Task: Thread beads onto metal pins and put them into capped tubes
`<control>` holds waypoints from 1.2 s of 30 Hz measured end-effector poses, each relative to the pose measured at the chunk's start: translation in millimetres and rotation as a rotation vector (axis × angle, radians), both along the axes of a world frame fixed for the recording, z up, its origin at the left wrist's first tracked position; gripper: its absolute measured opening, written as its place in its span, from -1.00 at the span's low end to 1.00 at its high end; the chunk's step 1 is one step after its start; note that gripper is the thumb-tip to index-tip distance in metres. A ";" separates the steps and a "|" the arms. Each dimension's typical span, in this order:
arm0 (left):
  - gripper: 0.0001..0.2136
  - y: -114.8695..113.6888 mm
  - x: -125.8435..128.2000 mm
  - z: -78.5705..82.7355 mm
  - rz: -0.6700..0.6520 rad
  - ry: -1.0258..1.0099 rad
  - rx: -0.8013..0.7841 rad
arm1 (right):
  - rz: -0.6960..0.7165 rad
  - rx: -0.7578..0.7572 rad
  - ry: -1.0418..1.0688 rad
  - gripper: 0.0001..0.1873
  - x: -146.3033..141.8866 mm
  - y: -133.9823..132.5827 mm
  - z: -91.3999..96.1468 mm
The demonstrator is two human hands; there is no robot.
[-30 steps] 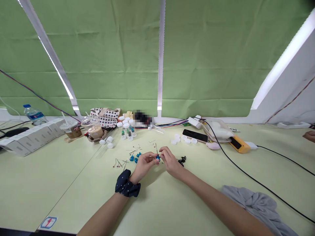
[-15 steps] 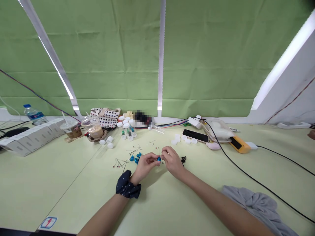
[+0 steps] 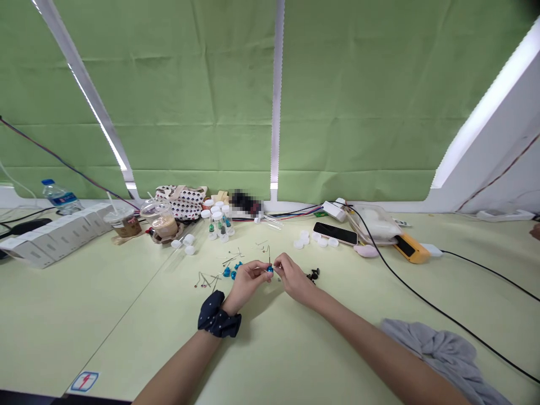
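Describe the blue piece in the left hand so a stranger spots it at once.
Over the pale table, find the left hand, with a dark dotted scrunchie around its wrist. It pinches the blue piece. Unlike the loose blue pieces nearby, it is held, with a thin rod rising from it.

Creased green sheets cover the back, w/ a white vert. strip in the ctr. Bright light passes at the slanted L gap. The R wall is white. Table is pale yellow-green, w/ one thin seam.
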State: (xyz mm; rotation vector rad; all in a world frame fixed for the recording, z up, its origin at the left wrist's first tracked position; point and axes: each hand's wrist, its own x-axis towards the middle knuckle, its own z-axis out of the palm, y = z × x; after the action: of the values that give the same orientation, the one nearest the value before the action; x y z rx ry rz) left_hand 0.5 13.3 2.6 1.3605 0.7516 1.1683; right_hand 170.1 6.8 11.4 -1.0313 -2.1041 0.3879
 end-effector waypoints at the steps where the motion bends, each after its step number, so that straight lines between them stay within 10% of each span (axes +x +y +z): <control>1: -0.78 0.2 0.0 -0.3 0.003 -0.001 -0.004 | 0.003 0.023 0.003 -0.87 0.5 1.0 -1.2; 9: -0.80 -0.3 1.6 -1.9 -0.019 -0.002 -0.011 | -0.149 0.206 -0.149 -0.74 4.7 3.0 -2.3; 24: -0.78 11.3 -5.6 -12.4 0.036 0.157 0.068 | 0.109 -0.199 0.107 -0.79 15.9 14.7 5.5; 36: -0.75 6.5 -4.2 -11.9 0.017 0.273 0.119 | -0.003 -0.147 -0.119 -0.78 14.9 9.5 9.1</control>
State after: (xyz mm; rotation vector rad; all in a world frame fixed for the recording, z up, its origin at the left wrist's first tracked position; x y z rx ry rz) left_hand -3.7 19.8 -9.4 1.6377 0.8993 1.0662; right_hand 185.1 16.3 20.6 -1.1679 -2.2058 0.4960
